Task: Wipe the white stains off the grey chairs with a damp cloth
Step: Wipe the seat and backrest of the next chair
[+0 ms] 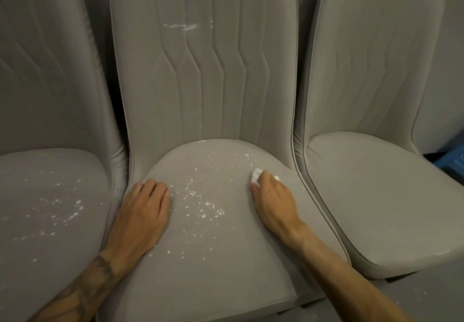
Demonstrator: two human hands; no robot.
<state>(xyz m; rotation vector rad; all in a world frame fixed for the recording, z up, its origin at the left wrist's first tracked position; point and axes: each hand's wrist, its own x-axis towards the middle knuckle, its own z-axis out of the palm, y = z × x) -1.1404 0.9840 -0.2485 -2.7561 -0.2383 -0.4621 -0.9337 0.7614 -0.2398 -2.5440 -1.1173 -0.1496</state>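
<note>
**Cloth at the far right of the middle seat, stains mostly unwiped**

Three grey chairs stand side by side in front of you. Both your hands are on the middle chair [213, 271], well apart, one at each side of its seat.

Your right hand [272, 196] is on the right part of the seat, with its fingers curled round a small white cloth [256, 175]. The cloth is bunched and shows at your fingertips, touching the fabric. A scatter of specks lies just beyond it, toward the backrest.

Your left hand [143, 211] lies palm down at the left edge of the same seat. Its fingers are relaxed and hold nothing, and its fingertips are just beside the stains [200, 203].

Those stains are white specks spread across the middle of the seat, between your hands, thinning toward the near edge. A white smear [180, 27] crosses the backrest high up.

The left chair [50, 165] has its own specks [62, 206] on the seat. The right chair [376, 208] shows no clear stains on its seat. Something blue [455, 160] sits at the far right edge, beyond that chair; you cannot tell what it is.
</note>
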